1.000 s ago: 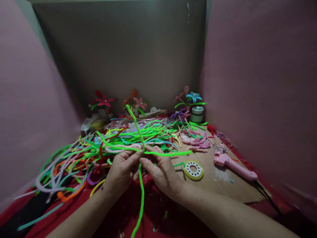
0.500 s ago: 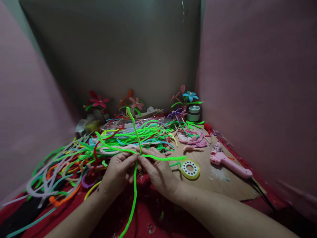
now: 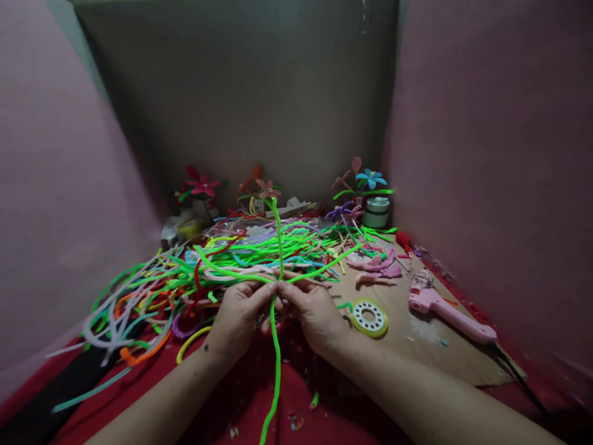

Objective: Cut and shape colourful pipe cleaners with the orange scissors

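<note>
Bright green pipe cleaners [image 3: 277,371] cross between my hands, their arms running up, down, left and right from one centre. My left hand [image 3: 243,312] pinches them just left of the crossing with thumb and fingers. From the other side, my right hand [image 3: 315,312] grips the same crossing, its thumb close to the left thumb. The lower strand hangs toward me over the red cloth [image 3: 324,402]. Fingers hide the exact point where the strands meet. Just beyond my hands lies a heap of coloured pipe cleaners [image 3: 259,253], mostly green.
A pink glue gun [image 3: 451,315] with a black cord lies on a brown board [image 3: 458,364] at right. Nearby is a yellow tape roll [image 3: 369,318]. Pipe-cleaner flowers [image 3: 204,185] and a lidded jar [image 3: 376,212] stand along the back. Pink walls rise on both sides.
The right-hand green strand now angles upward instead of lying level, and the upper strand stands straighter. The whole scene has shifted slightly right in view. Both hands keep their pinch.
</note>
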Demonstrator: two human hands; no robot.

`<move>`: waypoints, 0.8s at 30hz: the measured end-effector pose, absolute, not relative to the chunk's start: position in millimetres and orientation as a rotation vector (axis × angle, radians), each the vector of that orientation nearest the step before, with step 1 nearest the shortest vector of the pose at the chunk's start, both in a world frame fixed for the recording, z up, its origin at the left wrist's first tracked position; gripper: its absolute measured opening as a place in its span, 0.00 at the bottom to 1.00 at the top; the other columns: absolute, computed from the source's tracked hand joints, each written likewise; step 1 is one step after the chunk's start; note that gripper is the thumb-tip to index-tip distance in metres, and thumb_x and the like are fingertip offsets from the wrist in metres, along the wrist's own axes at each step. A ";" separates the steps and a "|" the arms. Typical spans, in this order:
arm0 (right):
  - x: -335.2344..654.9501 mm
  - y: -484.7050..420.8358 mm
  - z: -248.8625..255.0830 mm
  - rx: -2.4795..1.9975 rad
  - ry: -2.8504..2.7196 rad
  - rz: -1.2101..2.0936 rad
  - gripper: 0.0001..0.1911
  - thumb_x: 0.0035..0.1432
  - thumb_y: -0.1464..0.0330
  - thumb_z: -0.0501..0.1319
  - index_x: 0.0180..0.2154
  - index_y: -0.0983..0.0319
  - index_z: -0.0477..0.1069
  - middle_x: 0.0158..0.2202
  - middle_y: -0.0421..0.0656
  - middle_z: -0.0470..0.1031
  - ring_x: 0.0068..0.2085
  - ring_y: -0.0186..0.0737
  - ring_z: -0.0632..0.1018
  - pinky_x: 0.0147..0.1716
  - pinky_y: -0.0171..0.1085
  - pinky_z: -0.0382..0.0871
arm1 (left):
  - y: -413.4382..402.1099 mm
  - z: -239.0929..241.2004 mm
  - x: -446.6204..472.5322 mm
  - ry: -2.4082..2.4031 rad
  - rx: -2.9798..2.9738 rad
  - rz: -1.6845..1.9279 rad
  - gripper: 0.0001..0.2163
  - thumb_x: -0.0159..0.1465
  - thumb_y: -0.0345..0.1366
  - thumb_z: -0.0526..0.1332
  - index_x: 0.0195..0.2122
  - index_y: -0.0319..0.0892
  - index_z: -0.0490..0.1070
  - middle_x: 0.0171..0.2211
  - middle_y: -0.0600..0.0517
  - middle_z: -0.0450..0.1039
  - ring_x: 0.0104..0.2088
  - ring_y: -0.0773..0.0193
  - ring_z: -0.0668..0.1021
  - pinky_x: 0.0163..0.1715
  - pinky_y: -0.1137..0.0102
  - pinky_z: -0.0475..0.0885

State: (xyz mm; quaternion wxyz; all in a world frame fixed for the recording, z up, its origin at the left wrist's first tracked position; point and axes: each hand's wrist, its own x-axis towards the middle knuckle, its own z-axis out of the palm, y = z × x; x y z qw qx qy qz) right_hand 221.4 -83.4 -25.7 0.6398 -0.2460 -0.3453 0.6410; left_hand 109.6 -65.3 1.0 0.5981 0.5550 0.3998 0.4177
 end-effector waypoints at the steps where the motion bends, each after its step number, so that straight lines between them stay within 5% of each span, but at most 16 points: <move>1: 221.4 -83.1 -26.2 -0.550 -0.767 1.478 0.11 0.48 0.67 0.64 0.37 0.63 0.74 0.20 0.35 0.65 0.21 0.28 0.65 0.22 0.29 0.58 | -65.4 1.1 110.0 0.931 1.303 0.971 0.12 0.54 0.40 0.63 0.21 0.36 0.71 0.16 0.54 0.69 0.10 0.77 0.63 0.09 0.80 0.56; 19: 225.4 -85.5 -20.8 -0.514 -0.769 1.501 0.10 0.45 0.66 0.66 0.32 0.64 0.73 0.18 0.37 0.70 0.18 0.31 0.69 0.20 0.32 0.64 | -66.7 -3.5 108.1 0.872 1.276 0.910 0.17 0.58 0.43 0.58 0.18 0.36 0.68 0.14 0.55 0.64 0.11 0.77 0.61 0.11 0.78 0.53; 24: 228.0 -84.6 -19.0 -0.557 -0.738 1.473 0.07 0.44 0.69 0.66 0.26 0.65 0.70 0.19 0.38 0.71 0.20 0.30 0.70 0.20 0.30 0.63 | -68.5 -1.7 110.2 0.768 1.157 1.006 0.05 0.54 0.35 0.61 0.28 0.39 0.68 0.16 0.58 0.64 0.13 0.75 0.63 0.12 0.79 0.55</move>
